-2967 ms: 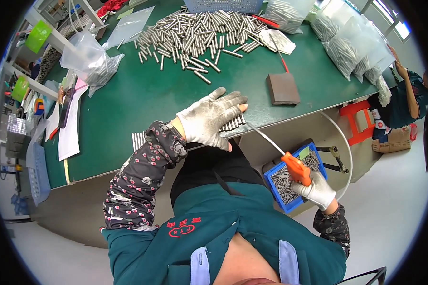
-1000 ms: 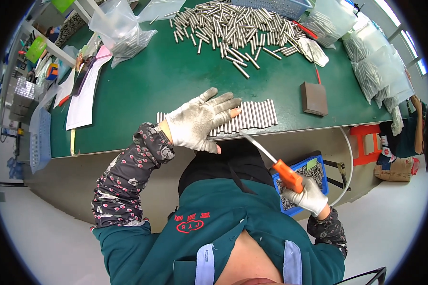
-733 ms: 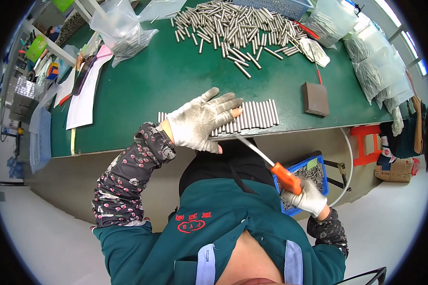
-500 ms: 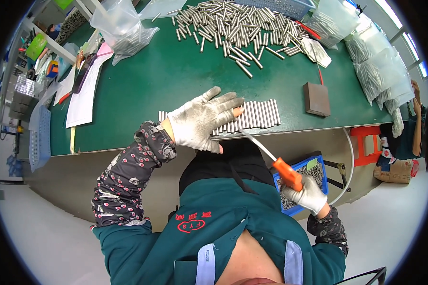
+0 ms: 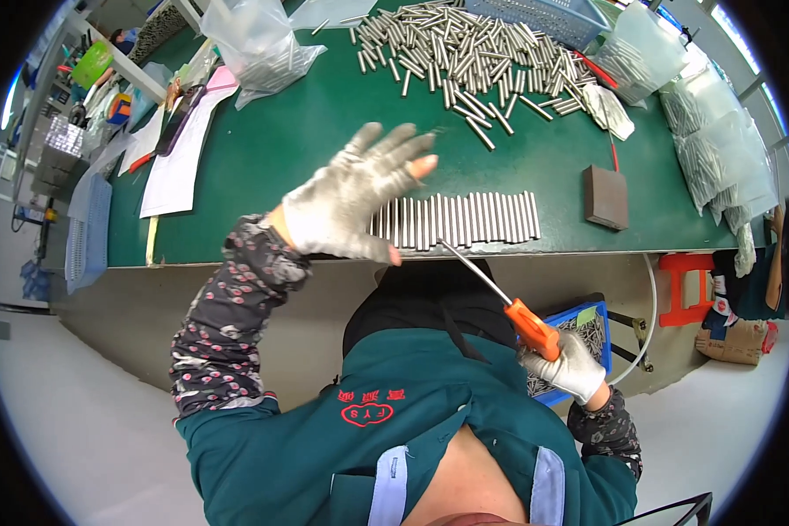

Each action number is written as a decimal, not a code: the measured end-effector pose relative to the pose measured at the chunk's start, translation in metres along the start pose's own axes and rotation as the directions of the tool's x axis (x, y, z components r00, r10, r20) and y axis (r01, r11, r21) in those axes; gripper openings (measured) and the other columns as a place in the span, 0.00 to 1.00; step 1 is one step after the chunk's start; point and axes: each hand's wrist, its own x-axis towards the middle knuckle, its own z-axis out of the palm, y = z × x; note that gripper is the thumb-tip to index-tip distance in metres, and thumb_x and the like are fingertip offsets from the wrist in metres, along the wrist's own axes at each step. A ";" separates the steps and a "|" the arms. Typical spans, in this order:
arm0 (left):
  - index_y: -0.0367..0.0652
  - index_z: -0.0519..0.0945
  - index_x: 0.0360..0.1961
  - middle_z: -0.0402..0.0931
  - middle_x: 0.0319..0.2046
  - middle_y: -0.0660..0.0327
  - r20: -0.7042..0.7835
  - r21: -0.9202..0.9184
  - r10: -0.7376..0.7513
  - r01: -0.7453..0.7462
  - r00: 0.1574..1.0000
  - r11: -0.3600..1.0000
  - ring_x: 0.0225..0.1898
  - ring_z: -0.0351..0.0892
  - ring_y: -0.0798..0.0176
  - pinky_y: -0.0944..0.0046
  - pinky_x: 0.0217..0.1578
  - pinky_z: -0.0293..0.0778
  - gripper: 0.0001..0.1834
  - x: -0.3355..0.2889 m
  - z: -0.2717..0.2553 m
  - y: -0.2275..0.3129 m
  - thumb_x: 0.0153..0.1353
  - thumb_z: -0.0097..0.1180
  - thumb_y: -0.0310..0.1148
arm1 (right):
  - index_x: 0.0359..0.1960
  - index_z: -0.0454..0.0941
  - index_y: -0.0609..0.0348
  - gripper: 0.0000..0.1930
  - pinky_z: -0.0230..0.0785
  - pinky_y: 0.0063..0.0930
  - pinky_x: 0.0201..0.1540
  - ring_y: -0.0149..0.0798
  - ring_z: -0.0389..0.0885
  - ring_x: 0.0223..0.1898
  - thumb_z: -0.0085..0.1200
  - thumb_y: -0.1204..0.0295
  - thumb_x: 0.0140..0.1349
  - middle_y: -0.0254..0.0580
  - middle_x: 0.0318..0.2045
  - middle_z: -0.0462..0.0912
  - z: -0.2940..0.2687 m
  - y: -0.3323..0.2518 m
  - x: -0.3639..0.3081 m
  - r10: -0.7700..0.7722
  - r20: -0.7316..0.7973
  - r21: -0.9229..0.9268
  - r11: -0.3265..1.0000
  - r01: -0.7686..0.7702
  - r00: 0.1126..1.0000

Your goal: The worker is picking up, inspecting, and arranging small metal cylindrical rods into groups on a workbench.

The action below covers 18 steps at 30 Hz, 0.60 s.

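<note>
A row of metal pins (image 5: 473, 217) lies side by side along the front edge of the green table. My left hand (image 5: 352, 200), in a whitish glove with bare fingertips showing, spreads its fingers over the left end of the row and hides some pins there. My right hand (image 5: 570, 366), gloved too, is closed round the orange handle of a screwdriver (image 5: 532, 329). The screwdriver's thin shaft slants up to the left, and its tip is at the near ends of the pins, by the table edge.
Farther back lies a big heap of pins (image 5: 473, 61) beside a blue basket (image 5: 543, 19). A brown block (image 5: 605, 197) stands at the right, near filled plastic bags (image 5: 710, 140). Papers (image 5: 180, 162) lie at the left. Below the table is a blue crate (image 5: 607, 337) of metal pieces.
My left hand has lifted off the middle of the row and shifted left, uncovering more pins. The screwdriver stays near the row's lower edge. The whole view has shifted slightly.
</note>
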 end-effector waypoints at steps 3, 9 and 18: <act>0.46 0.53 0.66 0.52 0.65 0.49 0.109 -0.032 -0.019 0.023 0.994 0.999 0.68 0.45 0.44 0.45 0.65 0.38 0.55 -0.030 0.011 -0.010 0.46 0.40 0.76 | 0.41 0.76 0.62 0.19 0.70 0.26 0.33 0.34 0.76 0.23 0.59 0.65 0.49 0.41 0.22 0.78 0.013 0.002 0.003 -0.096 0.017 0.081 0.992 0.094 0.995; 0.47 0.57 0.64 0.58 0.62 0.53 0.097 -0.013 -0.083 0.084 0.992 0.996 0.65 0.54 0.46 0.44 0.64 0.44 0.52 -0.036 0.024 0.001 0.45 0.45 0.74 | 0.38 0.76 0.61 0.16 0.70 0.28 0.31 0.35 0.77 0.23 0.59 0.66 0.49 0.42 0.21 0.78 0.012 -0.005 0.012 -0.024 -0.062 0.066 0.997 0.028 0.998; 0.44 0.58 0.63 0.58 0.62 0.53 0.089 -0.017 -0.064 0.066 0.994 0.998 0.65 0.53 0.46 0.46 0.65 0.44 0.49 -0.034 0.025 0.002 0.47 0.47 0.69 | 0.42 0.76 0.61 0.18 0.71 0.28 0.33 0.39 0.79 0.25 0.59 0.66 0.49 0.45 0.23 0.79 0.018 -0.012 0.021 -0.130 0.028 -0.007 0.991 0.131 0.991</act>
